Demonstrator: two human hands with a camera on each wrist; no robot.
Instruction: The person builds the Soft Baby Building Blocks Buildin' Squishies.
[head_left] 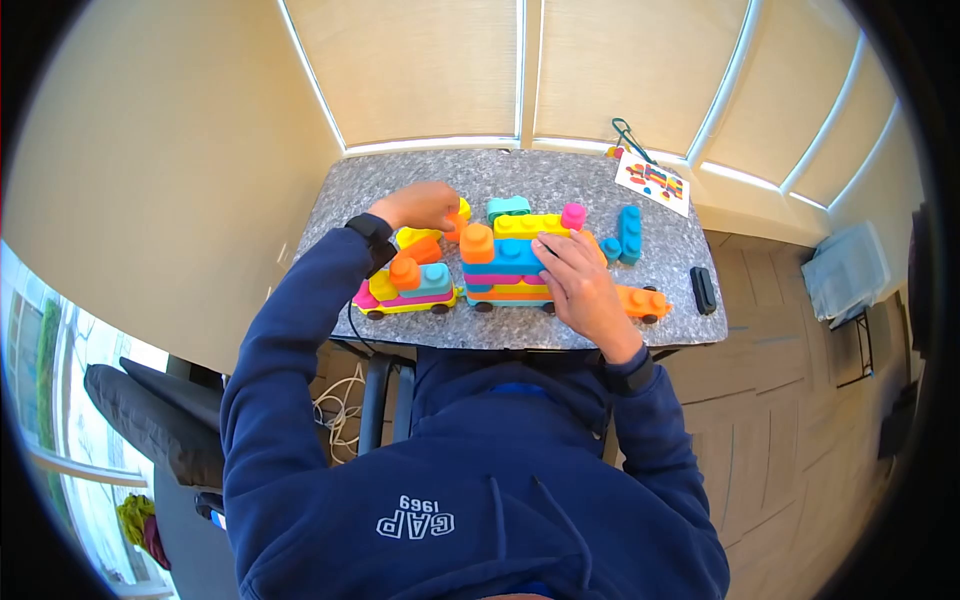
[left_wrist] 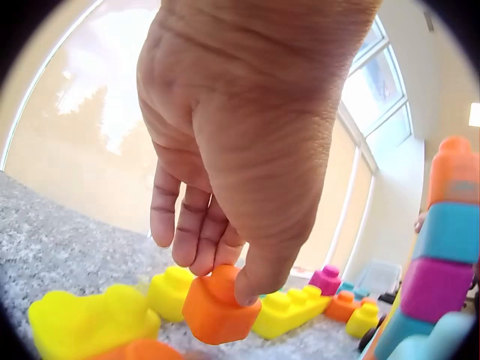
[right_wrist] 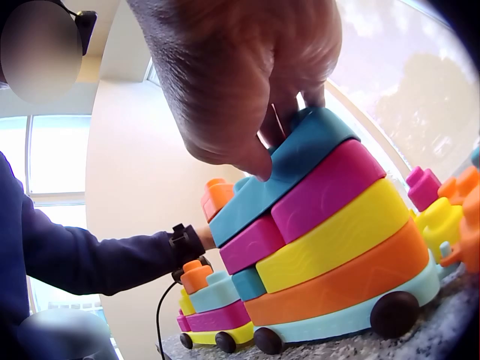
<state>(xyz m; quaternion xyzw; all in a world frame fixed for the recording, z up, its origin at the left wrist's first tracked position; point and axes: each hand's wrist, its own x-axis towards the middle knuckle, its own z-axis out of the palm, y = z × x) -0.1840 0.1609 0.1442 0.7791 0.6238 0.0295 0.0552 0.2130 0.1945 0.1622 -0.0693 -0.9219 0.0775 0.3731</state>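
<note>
Fingers and thumb of the left hand (head_left: 420, 206) pinch an orange one-stud plastic block (left_wrist: 219, 319) low over the speckled grey tabletop (head_left: 570, 172), left of the tall stack on wheels; whether its base touches the surface cannot be told. Some of the left fingertips disappear behind this block, which also partly covers a yellow plastic block (left_wrist: 169, 292). On the stack, the tips of the right hand (head_left: 588, 288) are lost to the right wrist view behind a long blue plastic block (right_wrist: 300, 171), its top piece. Seen from the head, that hand hides part of the stack and reaches across toward a small orange wheeled car (head_left: 645, 303). Just beside the left hand lie a knobbly yellow piece (left_wrist: 94, 319) and an orange one, cut off at the lower edge of the left wrist view. Near the body stands a low yellow-based car (head_left: 425, 300) with blocks on it. The left hand hangs down from the wrist; the right thumb presses the blue block's near side, its fingers laid over the top.
</note>
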